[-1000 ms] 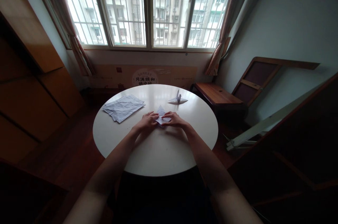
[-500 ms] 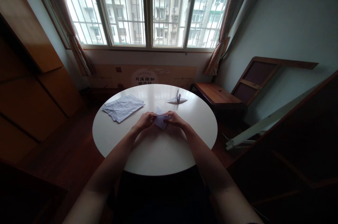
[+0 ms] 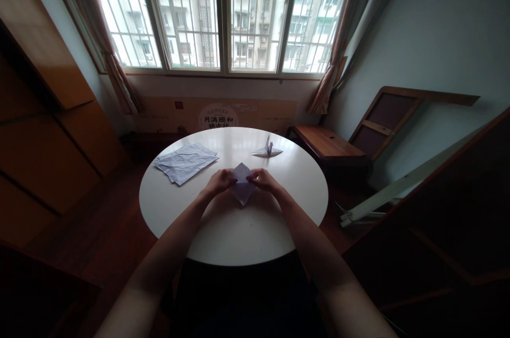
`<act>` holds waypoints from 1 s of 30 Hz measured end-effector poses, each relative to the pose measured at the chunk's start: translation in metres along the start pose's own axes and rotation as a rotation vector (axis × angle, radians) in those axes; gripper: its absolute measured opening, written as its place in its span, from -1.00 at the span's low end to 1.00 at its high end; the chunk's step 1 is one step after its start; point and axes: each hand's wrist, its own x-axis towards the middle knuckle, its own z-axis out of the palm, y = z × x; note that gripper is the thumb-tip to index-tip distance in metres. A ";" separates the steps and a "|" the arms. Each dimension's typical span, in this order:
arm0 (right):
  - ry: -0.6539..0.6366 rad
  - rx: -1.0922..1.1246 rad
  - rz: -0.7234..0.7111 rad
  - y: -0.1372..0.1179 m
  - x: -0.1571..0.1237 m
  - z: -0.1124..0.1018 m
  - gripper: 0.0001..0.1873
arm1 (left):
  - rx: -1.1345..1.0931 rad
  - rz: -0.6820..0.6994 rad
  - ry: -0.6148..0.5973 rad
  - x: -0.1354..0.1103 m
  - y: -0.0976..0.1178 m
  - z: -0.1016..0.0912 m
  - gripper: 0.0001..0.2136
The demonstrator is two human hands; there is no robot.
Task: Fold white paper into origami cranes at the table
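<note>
A folded sheet of pale bluish paper [image 3: 242, 189], now shaped like a diamond, is between my two hands over the middle of the table. My left hand [image 3: 221, 180] is closed on its left corner, and my right hand [image 3: 264, 179] pinches the right corner. One point of the paper faces the window and another faces me. Beyond my right hand stands a finished paper crane [image 3: 268, 148] with its wings spread. Several creased sheets of paper [image 3: 185, 162] lie stacked at the table's back left.
The round white table [image 3: 247, 245] carries all the paper. A wooden chair [image 3: 329, 142] stands at its back right, and a printed cardboard panel [image 3: 159, 109] leans below the barred window. Wooden cabinets [image 3: 75, 141] line the left wall.
The paper's diamond face has opened out between my hands and is more fully visible. Its near point reaches further toward me, and my hands have moved slightly apart. The crane and stack are unmoved.
</note>
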 end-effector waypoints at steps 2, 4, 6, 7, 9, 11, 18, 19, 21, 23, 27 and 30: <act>-0.024 0.034 -0.019 -0.004 -0.002 -0.001 -0.57 | 0.020 -0.007 0.015 0.001 0.000 0.001 -0.79; -0.042 0.060 -0.022 -0.009 -0.004 -0.002 -0.50 | 0.028 -0.016 0.025 0.001 0.001 0.001 -0.77; -0.071 0.095 -0.009 -0.014 -0.006 -0.004 -0.46 | 0.017 -0.021 0.027 0.001 0.001 0.000 -0.72; -0.080 0.121 0.000 -0.016 -0.006 -0.004 -0.45 | 0.008 -0.022 0.027 0.001 0.002 0.000 -0.67; -0.100 0.179 0.021 -0.018 -0.007 -0.004 -0.44 | -0.012 -0.025 0.032 0.001 0.001 0.001 -0.56; -0.100 0.230 0.044 -0.017 -0.006 -0.003 -0.48 | -0.036 -0.021 0.036 0.002 -0.001 0.002 -0.49; -0.009 0.245 0.160 -0.008 0.000 0.003 -0.79 | -0.155 0.049 0.246 0.009 -0.004 0.007 -0.40; 0.013 0.226 0.175 -0.007 0.001 0.003 -0.81 | -0.161 0.067 0.282 0.008 -0.002 0.005 -0.45; 0.060 0.173 0.199 -0.007 0.002 0.001 -0.79 | -0.151 0.132 0.334 0.007 0.003 -0.001 -0.60; 0.099 0.117 0.224 -0.007 0.002 -0.001 -0.71 | -0.099 0.200 0.353 0.004 0.010 -0.007 -0.70; 0.172 0.075 0.294 -0.007 0.001 -0.003 -0.36 | 0.064 0.326 0.203 -0.004 0.018 -0.013 -0.78; 0.206 0.100 0.323 -0.006 0.001 -0.003 -0.26 | 0.140 0.349 0.104 -0.006 0.017 -0.010 -0.82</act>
